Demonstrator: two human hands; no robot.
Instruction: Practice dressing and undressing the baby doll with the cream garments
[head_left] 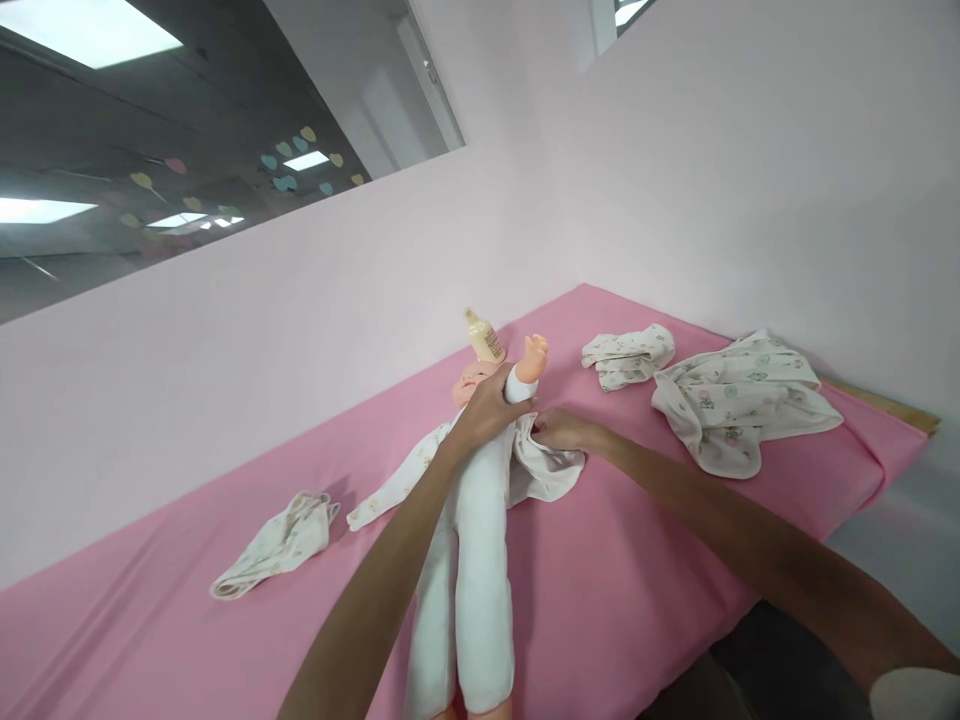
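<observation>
A baby doll [484, 560] with a white cloth body lies face up, its head toward the wall. My left hand [486, 405] is closed around the doll's raised arm, and the bare plastic doll hand sticks up above my grip. A white printed baby shirt [551, 475] is spread partly under the doll, one sleeve reaching out to the left. On the right side of the doll, my right hand [562, 430] is closed on this shirt, its fingertips partly hidden in the cloth. My left hand covers part of the doll's head.
Beyond the doll's head a cream-coloured bottle [484, 338] leans by the wall. A printed cloth cap [281, 545] lies at left on the pink padded table [600, 580]. A folded printed cloth [628, 355] and a larger printed garment [742, 400] lie at right. Walls border the far sides.
</observation>
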